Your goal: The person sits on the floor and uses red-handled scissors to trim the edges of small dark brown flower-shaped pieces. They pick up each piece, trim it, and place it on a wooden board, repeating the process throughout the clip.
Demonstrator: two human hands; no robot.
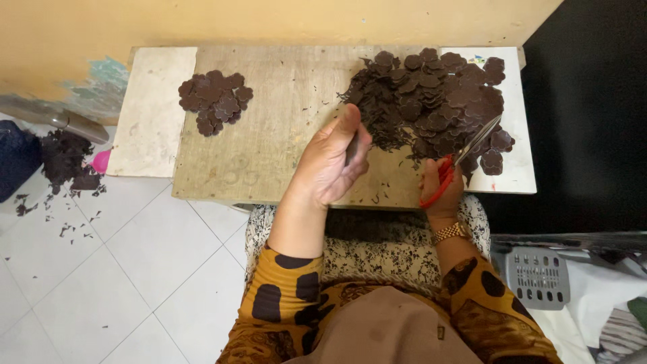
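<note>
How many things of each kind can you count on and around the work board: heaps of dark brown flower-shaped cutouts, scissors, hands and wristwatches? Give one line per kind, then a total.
Heaps of brown cutouts: 2, a small heap and a large heap
Scissors, red-handled: 1
Hands: 2, left hand and right hand
Wristwatch, gold: 1
Total: 6

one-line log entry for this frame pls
left hand: holds dark flower piece | right hand: grips red scissors, blades open | big pile right of board | small pile left
</note>
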